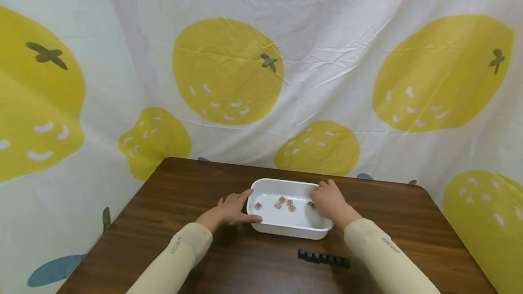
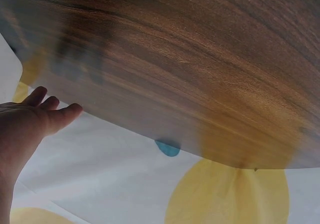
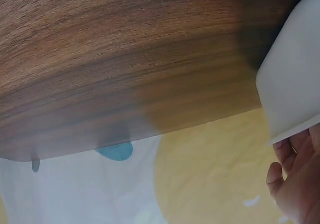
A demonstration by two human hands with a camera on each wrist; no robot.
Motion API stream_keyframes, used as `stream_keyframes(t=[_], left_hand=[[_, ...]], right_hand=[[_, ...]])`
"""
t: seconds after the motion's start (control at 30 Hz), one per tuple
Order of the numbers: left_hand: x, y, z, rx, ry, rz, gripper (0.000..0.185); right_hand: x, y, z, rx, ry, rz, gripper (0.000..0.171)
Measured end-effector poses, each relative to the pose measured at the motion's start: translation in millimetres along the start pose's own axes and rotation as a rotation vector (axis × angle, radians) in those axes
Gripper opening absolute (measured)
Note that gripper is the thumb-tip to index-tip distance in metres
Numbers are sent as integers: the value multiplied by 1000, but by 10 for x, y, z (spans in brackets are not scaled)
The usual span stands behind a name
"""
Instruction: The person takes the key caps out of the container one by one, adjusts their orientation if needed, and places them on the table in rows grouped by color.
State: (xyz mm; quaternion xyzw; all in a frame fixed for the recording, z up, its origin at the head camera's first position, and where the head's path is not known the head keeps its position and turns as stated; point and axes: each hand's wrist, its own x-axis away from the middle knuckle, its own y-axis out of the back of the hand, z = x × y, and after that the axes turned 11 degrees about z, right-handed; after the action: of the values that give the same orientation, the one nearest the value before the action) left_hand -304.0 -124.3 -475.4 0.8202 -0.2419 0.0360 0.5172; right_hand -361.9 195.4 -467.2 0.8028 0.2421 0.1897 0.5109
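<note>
A white oblong dish point(image 1: 286, 230) stands on the table with several small square light-brown pieces point(image 1: 282, 199) inside, dark marks on their tops. My left hand point(image 1: 230, 210) is at its left end, thumb and fingers spread about the rim. In the left wrist view, the fingers of that left hand point(image 2: 37, 116) are extended. Over the dish's right end reaches my right hand point(image 1: 330, 201), fingers bent down inside. A darker small piece point(image 1: 311, 204) shows right by its fingertips; I cannot tell whether they pinch it. In the right wrist view, the dish wall point(image 3: 295, 69) hides those fingertips.
On the dark wood table point(image 1: 196, 176), a strip of black square caps point(image 1: 323, 258) lies in front of the dish, near the right forearm. A white cloth with yellow lemons point(image 1: 226, 71) hangs close behind the table's far edge.
</note>
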Motion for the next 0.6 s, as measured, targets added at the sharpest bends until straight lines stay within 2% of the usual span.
stream_keyframes(t=[0.4,0.6], left_hand=[[15,-5,-2,2,-1,-5,100],[25,7,-16,0,-1,-8,100]], right_hand=[[-10,3,92,113,-15,42,14],[5,18,97,104,-20,56,12]])
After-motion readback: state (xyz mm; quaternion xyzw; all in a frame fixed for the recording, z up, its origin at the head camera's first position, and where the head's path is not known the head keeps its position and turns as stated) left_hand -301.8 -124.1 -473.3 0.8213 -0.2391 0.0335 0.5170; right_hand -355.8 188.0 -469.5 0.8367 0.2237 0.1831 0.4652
